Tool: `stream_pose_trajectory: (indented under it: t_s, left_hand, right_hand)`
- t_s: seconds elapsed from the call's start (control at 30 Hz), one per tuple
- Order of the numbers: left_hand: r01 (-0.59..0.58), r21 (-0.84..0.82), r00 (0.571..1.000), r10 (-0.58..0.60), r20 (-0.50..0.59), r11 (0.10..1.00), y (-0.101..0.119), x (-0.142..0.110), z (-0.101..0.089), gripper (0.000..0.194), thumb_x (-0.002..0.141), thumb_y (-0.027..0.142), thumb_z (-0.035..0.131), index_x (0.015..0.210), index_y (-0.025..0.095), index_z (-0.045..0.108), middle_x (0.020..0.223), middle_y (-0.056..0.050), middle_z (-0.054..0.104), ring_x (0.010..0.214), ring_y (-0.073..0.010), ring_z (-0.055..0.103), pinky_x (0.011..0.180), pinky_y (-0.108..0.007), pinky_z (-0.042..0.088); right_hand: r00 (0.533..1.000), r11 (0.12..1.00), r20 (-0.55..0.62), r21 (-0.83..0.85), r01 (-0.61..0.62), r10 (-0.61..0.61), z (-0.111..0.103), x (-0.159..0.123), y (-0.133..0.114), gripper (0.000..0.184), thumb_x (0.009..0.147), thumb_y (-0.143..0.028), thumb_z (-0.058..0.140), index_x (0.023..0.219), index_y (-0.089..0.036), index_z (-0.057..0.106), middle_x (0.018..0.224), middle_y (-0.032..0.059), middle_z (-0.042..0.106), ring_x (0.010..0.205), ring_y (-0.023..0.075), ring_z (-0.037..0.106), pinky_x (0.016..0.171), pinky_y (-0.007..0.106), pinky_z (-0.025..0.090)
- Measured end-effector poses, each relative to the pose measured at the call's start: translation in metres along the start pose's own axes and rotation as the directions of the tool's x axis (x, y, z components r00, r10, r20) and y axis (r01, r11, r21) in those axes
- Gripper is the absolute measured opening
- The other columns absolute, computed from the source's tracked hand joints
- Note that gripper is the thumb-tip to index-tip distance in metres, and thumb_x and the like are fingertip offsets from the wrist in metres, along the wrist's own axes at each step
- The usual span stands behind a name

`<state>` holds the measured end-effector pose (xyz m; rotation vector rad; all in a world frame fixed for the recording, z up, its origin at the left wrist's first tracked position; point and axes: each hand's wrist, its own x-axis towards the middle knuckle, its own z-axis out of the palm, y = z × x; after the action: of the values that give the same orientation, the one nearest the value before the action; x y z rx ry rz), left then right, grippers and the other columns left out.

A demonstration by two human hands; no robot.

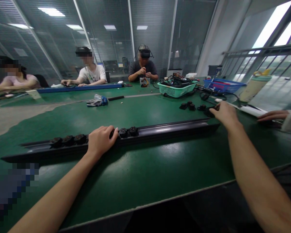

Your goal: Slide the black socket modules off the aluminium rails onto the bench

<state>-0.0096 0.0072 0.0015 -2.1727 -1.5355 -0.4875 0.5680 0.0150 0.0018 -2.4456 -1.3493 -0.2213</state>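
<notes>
A long black channel rail [172,130] lies across the green table in front of me. Inside it sit several small black blocks with roundish tops, such as this black block [134,131] right of my left hand. My left hand [100,139] bends over the rail, thumb and fingers closed about one of the blocks, which is partly hidden. Beyond the rail's right end, my right hand [224,113] is closed on a dark block [209,111] at the edge of a loose group of black blocks [190,105]. Its fingertips are mostly hidden.
A green basket [178,91] of cables and a blue basket [223,86] stand behind. Gloves [97,101] lie at centre left. A tumbler [254,87] stands at right, near another person's hand [273,115]. Several people sit along the far side, by a blue rail [80,87].
</notes>
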Motion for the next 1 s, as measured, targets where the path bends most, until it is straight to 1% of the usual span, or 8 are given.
stream_pose_trajectory:
  t_s: [0.1, 0.23, 0.53, 0.63, 0.73, 0.8, 0.9, 1.0]
  left_hand:
    - [-0.004, 0.003, 1.000, 0.004, -0.005, 1.000, 0.002, 0.000, -0.002, 0.051, 0.104, 0.051, 0.031, 0.086, 0.021, 0.069, 0.085, -0.010, 0.073, 0.077, -0.0228, 0.064, 0.060, -0.032, 0.033]
    - [-0.002, 0.027, 1.000, 0.002, 0.000, 1.000, 0.003, -0.001, -0.002, 0.051, 0.104, 0.049, 0.030, 0.084, 0.021, 0.068, 0.082, -0.010, 0.072, 0.077, -0.0226, 0.064, 0.061, -0.032, 0.033]
    - [-0.019, 0.005, 1.000, 0.019, -0.004, 1.000, -0.001, -0.003, 0.003, 0.049, 0.105, 0.047, 0.032, 0.087, 0.020, 0.069, 0.085, -0.010, 0.073, 0.080, -0.0234, 0.065, 0.068, -0.034, 0.038]
    - [-0.030, -0.007, 1.000, 0.030, -0.007, 1.000, -0.002, -0.003, 0.003, 0.048, 0.105, 0.046, 0.033, 0.086, 0.019, 0.069, 0.085, -0.009, 0.073, 0.080, -0.0233, 0.065, 0.068, -0.034, 0.039]
    - [-0.030, -0.011, 1.000, 0.030, -0.007, 0.999, -0.002, -0.003, 0.003, 0.047, 0.105, 0.046, 0.035, 0.086, 0.020, 0.069, 0.084, -0.009, 0.073, 0.079, -0.0230, 0.065, 0.068, -0.034, 0.040]
    - [-0.031, -0.008, 0.999, 0.031, -0.008, 0.999, -0.002, -0.003, 0.003, 0.047, 0.105, 0.045, 0.035, 0.087, 0.020, 0.070, 0.084, -0.009, 0.073, 0.079, -0.0231, 0.065, 0.068, -0.034, 0.040]
    - [-0.028, -0.006, 1.000, 0.028, -0.011, 1.000, -0.002, -0.003, 0.003, 0.047, 0.105, 0.045, 0.035, 0.087, 0.019, 0.070, 0.085, -0.009, 0.074, 0.079, -0.0233, 0.065, 0.069, -0.034, 0.041]
    - [-0.026, -0.008, 1.000, 0.026, -0.018, 1.000, -0.002, -0.004, 0.003, 0.047, 0.105, 0.045, 0.035, 0.087, 0.020, 0.070, 0.086, -0.009, 0.074, 0.079, -0.0226, 0.065, 0.069, -0.034, 0.041]
  right_hand:
    - [0.988, 0.991, 0.073, 0.006, 0.134, -0.134, -0.004, 0.014, -0.038, 0.043, 0.093, -0.048, 0.059, 0.119, -0.014, 0.064, 0.118, 0.0205, 0.069, 0.112, 0.0338, 0.064, 0.093, 0.040, 0.049]
    - [0.940, 0.962, 0.209, 0.015, 0.273, -0.270, 0.012, 0.035, -0.081, 0.036, 0.093, -0.049, 0.062, 0.109, -0.017, 0.070, 0.114, 0.0145, 0.073, 0.108, 0.0301, 0.067, 0.088, 0.036, 0.051]
    - [0.907, 0.948, 0.337, -0.101, 0.301, -0.252, 0.058, 0.067, -0.141, 0.048, 0.094, -0.056, 0.061, 0.116, -0.015, 0.073, 0.124, 0.0221, 0.069, 0.115, 0.0337, 0.066, 0.091, 0.042, 0.051]
    - [0.906, 0.929, 0.325, -0.159, 0.335, -0.271, 0.069, 0.076, -0.155, 0.054, 0.093, -0.057, 0.062, 0.119, -0.011, 0.072, 0.128, 0.0271, 0.065, 0.120, 0.0377, 0.062, 0.096, 0.047, 0.048]
    - [0.912, 0.895, 0.206, -0.207, 0.394, -0.354, 0.082, 0.085, -0.162, 0.053, 0.093, -0.051, 0.064, 0.125, -0.008, 0.068, 0.140, 0.0307, 0.056, 0.135, 0.0422, 0.049, 0.105, 0.052, 0.041]
    - [0.880, 0.858, 0.165, -0.203, 0.473, -0.446, 0.092, 0.093, -0.164, 0.044, 0.094, -0.042, 0.062, 0.126, -0.012, 0.067, 0.146, 0.0275, 0.052, 0.141, 0.0408, 0.041, 0.111, 0.055, 0.034]
    - [0.832, 0.822, 0.239, -0.168, 0.544, -0.501, 0.103, 0.106, -0.162, 0.031, 0.094, -0.032, 0.056, 0.121, -0.021, 0.070, 0.145, 0.0171, 0.058, 0.144, 0.0359, 0.039, 0.116, 0.061, 0.024]
    - [0.864, 0.882, 0.310, -0.131, 0.453, -0.397, 0.106, 0.121, -0.153, 0.028, 0.096, -0.031, 0.053, 0.116, -0.021, 0.071, 0.142, 0.0150, 0.062, 0.141, 0.0325, 0.041, 0.117, 0.066, 0.011]
